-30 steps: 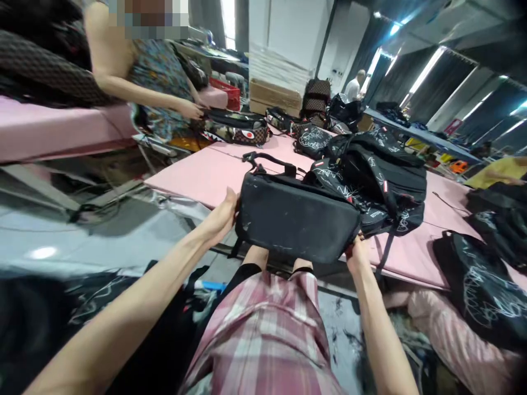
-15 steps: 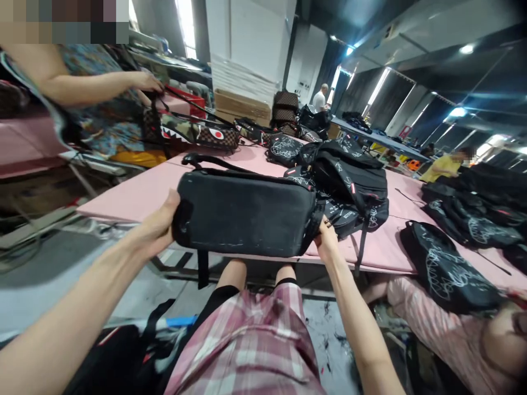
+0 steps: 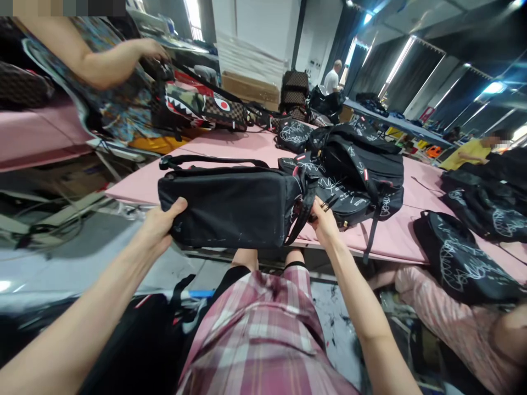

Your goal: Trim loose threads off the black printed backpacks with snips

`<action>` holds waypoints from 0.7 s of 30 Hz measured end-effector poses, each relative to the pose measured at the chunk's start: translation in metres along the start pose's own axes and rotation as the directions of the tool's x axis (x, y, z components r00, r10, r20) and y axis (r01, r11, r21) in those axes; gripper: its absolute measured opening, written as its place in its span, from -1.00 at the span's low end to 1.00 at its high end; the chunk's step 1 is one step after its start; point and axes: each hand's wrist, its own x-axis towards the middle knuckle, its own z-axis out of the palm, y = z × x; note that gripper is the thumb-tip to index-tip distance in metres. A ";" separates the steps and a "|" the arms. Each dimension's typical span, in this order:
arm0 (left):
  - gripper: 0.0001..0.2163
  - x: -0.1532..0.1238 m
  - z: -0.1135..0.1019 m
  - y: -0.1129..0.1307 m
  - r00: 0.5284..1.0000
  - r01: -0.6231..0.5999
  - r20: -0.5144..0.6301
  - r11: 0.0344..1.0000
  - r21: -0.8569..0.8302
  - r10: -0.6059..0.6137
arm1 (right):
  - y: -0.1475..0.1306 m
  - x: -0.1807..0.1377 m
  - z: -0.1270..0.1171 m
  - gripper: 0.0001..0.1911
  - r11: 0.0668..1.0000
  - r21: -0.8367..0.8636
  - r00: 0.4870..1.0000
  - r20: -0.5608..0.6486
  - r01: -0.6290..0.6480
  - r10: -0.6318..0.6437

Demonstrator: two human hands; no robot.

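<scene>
A black bag (image 3: 226,211) is held up in front of me at the near edge of the pink table, its plain flat side facing me. A black strap runs along its top. My left hand (image 3: 162,222) grips its lower left end, thumb on the near face and fingers hidden behind. My right hand (image 3: 323,219), with a ring on a finger, is closed on a black strap (image 3: 303,211) at the bag's right end. Just beyond my right hand lie black backpacks (image 3: 358,164) with white scribble prints.
The pink table (image 3: 142,181) stretches away from me. A co-worker's arm (image 3: 107,63) at the left handles a shark-mouth patterned bag (image 3: 206,107). More black printed bags (image 3: 465,258) lie at the right, near a person in a pink sleeve (image 3: 436,296). A black bag (image 3: 135,340) lies low left.
The black bag has shifted left and turned, so its right end with the straps now shows. My right hand has come away from its body onto the strap. The camera view has tilted slightly.
</scene>
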 end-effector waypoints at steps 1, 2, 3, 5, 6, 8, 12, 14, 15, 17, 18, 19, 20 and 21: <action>-0.91 -0.002 0.001 -0.001 1.000 -0.013 -0.002 1.000 -0.001 0.013 | -0.001 -0.001 -0.002 -0.65 1.000 0.008 1.000 0.010 -0.013 0.013; -0.90 -0.003 0.003 -0.002 0.999 -0.036 -0.002 0.999 -0.002 0.036 | -0.003 -0.001 -0.005 -0.65 1.000 0.015 1.000 0.018 -0.022 0.022; -0.87 -0.004 0.006 -0.004 0.998 -0.064 0.001 0.998 0.000 0.064 | -0.004 -0.001 -0.008 -0.64 0.999 0.022 0.999 0.021 -0.029 0.028; -0.79 -0.003 0.013 -0.008 0.994 -0.112 0.013 0.994 0.017 0.111 | -0.004 -0.001 -0.015 -0.64 0.999 0.023 1.000 0.005 -0.031 0.031; -0.74 -0.003 0.015 -0.011 0.993 -0.120 0.022 0.992 0.033 0.119 | -0.003 0.000 -0.019 -0.64 1.000 0.010 1.000 -0.014 -0.023 0.023; -0.66 -0.001 0.019 -0.021 0.993 -0.104 0.066 0.992 0.072 0.099 | 0.004 0.001 -0.031 -0.69 0.998 -0.063 0.998 -0.058 0.001 -0.005; -0.58 -0.003 0.003 -0.053 0.972 -0.106 0.236 0.923 0.370 0.018 | 0.036 -0.014 -0.075 -0.75 0.959 -0.248 0.979 -0.183 -0.137 0.092; -0.54 -0.005 -0.019 -0.072 0.944 -0.139 0.322 0.806 0.576 -0.067 | 0.055 -0.036 -0.105 -0.73 0.912 -0.294 0.947 -0.235 -0.285 0.220; -0.55 -0.005 -0.033 -0.080 0.925 -0.136 0.353 0.746 0.652 -0.140 | 0.064 -0.050 -0.121 -0.71 0.894 -0.308 0.936 -0.234 -0.326 0.261; -0.66 -0.005 -0.065 -0.092 0.889 -0.085 0.351 0.648 0.756 -0.293 | 0.076 -0.080 -0.149 -0.66 0.861 -0.330 0.918 -0.225 -0.386 0.326; -0.74 -0.005 -0.080 -0.095 0.884 -0.044 0.312 0.602 0.798 -0.348 | 0.080 -0.095 -0.162 -0.65 0.849 -0.335 0.910 -0.219 -0.409 0.352; -0.79 -0.005 -0.096 -0.094 0.891 -0.008 0.258 0.554 0.833 -0.375 | 0.083 -0.110 -0.173 -0.63 0.836 -0.341 0.902 -0.211 -0.429 0.377; -0.82 -0.008 -0.110 -0.090 0.910 0.022 0.193 0.508 0.861 -0.367 | 0.086 -0.124 -0.182 -0.62 0.827 -0.346 0.896 -0.203 -0.442 0.395; -0.83 -0.012 -0.122 -0.083 0.935 0.057 0.116 0.466 0.883 -0.335 | 0.088 -0.137 -0.189 -0.61 0.817 -0.352 0.890 -0.189 -0.456 0.415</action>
